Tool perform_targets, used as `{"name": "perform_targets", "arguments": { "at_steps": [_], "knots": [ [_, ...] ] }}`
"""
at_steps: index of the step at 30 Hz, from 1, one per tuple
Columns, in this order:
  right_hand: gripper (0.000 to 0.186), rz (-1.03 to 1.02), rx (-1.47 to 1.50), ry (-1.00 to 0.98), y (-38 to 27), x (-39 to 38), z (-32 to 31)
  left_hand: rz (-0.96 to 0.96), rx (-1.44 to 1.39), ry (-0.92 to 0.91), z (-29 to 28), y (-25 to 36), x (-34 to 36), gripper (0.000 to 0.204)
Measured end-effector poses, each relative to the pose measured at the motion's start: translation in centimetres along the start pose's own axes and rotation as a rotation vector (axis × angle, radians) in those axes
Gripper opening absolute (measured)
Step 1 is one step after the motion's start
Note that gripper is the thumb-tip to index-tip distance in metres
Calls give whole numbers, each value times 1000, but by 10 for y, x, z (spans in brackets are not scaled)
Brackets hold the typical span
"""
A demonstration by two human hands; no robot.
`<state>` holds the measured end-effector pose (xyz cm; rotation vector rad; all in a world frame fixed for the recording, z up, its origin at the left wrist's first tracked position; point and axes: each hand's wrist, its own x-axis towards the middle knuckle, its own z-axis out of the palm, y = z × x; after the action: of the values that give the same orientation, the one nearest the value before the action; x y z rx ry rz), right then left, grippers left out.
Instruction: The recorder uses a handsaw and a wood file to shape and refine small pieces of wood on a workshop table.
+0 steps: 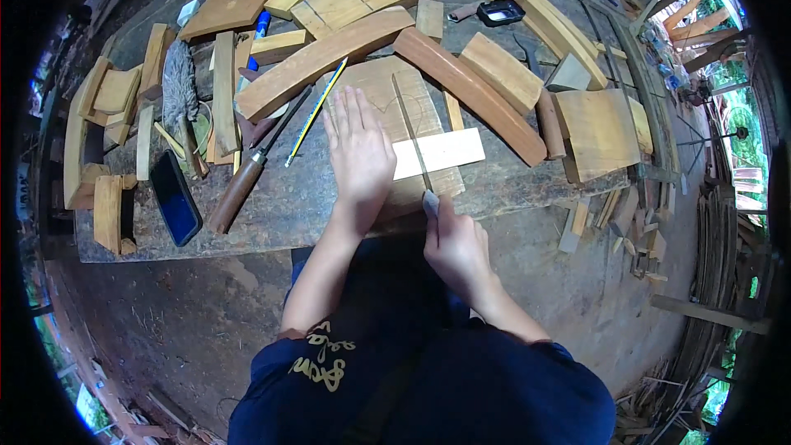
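Left hand (358, 152): my fingers lie flat, pressed together, on the board (387, 107).
Right hand (453, 243): my fingers grip the saw (412, 136) handle.
Board: on the tabletop (280, 206), under a pale strip (441, 152).

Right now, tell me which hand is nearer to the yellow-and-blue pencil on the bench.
Left. The left hand lies flat on the board just right of the pencil; the right hand grips a thin saw's handle farther right, at the bench edge.
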<state>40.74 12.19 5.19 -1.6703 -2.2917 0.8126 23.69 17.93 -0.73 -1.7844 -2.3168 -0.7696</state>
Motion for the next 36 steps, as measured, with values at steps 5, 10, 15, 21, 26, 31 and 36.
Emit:
{"name": "perform_targets", "arguments": {
  "at_steps": [5, 10, 15, 21, 26, 31, 36],
  "knots": [
    [18, 21, -56, -22, 8, -23, 2, -57, -3, -18, -13, 6, 4, 69],
    [28, 80, -175, -11, 11, -29, 3, -91, 19, -45, -8, 10, 3, 78],
    [24, 52, -170, 31, 1, -2, 5, -105, 62, -17, -2, 11, 7, 77],
    [24, 27, -227, -8, 15, -33, 6, -123, 104, 27, 3, 6, 3, 77],
    [25, -73, -174, 71, 9, -4, 12, -132, 105, 5, -1, 9, 4, 79],
    [23, -30, -231, 17, 26, -51, 12, -129, 76, 38, 1, 10, 3, 77],
    [22, -35, -173, 21, 15, -15, 10, -94, 127, 45, 1, 9, 6, 75]
  ]
}}
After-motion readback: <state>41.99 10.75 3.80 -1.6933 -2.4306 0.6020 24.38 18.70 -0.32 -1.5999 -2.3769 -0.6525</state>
